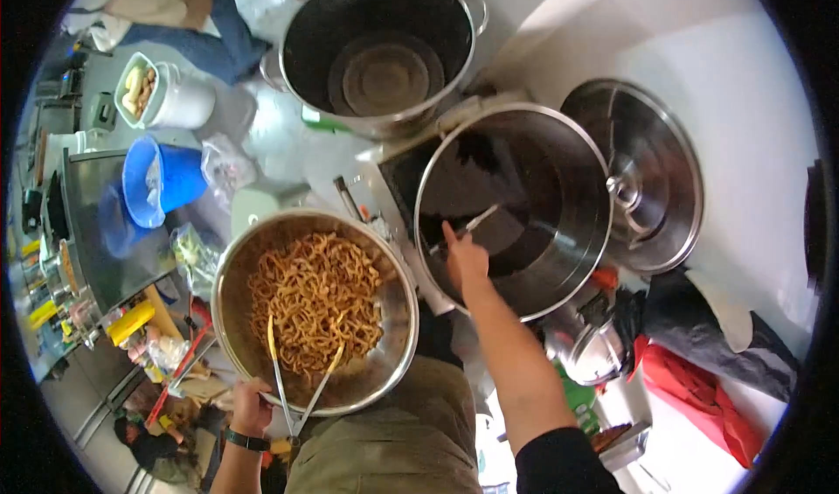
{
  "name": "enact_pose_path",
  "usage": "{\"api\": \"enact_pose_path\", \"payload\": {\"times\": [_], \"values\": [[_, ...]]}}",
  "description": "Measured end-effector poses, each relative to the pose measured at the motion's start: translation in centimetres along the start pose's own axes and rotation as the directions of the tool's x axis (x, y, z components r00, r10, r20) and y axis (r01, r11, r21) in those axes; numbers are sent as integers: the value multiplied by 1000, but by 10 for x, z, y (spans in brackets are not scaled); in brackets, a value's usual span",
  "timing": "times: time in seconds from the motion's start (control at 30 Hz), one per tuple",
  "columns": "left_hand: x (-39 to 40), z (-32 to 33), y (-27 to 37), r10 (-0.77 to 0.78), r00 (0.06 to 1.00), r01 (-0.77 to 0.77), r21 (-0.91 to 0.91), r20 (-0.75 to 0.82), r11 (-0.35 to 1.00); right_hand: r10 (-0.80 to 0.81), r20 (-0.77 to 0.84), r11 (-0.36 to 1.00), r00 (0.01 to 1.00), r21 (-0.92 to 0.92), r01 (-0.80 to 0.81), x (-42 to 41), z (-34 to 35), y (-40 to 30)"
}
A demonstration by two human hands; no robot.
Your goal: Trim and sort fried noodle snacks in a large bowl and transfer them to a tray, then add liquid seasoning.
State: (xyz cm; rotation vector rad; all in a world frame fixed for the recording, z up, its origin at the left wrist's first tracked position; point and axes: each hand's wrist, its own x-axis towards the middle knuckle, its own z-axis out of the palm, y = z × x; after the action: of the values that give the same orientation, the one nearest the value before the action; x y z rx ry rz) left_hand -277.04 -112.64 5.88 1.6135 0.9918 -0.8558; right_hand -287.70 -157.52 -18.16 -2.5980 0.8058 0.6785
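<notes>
My left hand (250, 405) grips the rim of a wide stainless steel bowl (400, 363) at the lower left. Brown sauced noodles (314, 297) fill its middle. Metal tongs (308, 402) rest across the near rim, their spread tips in the noodles. My right hand (467, 264) reaches over the near-left rim of a large steel stockpot (590, 232), index finger extended; nothing shows in its grasp. Dark liquid lies in the pot. By the fingers runs a pale streak, perhaps a reflection on the liquid. A steel lid (662, 179) leans behind the pot.
A second large stockpot (387, 68) stands beyond. On the left are a blue bin (180, 176), a white bucket (190, 97) and a plastic bag (226, 166). A red bag (695, 395) lies at right. One person (190, 28) is at upper left, another (154, 448) at lower left.
</notes>
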Motion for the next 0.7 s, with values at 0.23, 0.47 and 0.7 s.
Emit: {"api": "enact_pose_path", "payload": {"times": [0.23, 0.47, 0.7], "values": [[17, 2, -5, 101, 995, -100, -88, 8, 991, 43, -52, 995, 998, 93, -38, 6, -4, 11], [9, 5, -2, 120, 976, -96, -133, 184, 986, 555, -582, 759, 595, 646, -76, -42, -35, 34], [8, 14, -8, 193, 964, -165, -154, 183, 974, 948, 136, -198, 287, 959, 203, -40, -82, 30]]}}
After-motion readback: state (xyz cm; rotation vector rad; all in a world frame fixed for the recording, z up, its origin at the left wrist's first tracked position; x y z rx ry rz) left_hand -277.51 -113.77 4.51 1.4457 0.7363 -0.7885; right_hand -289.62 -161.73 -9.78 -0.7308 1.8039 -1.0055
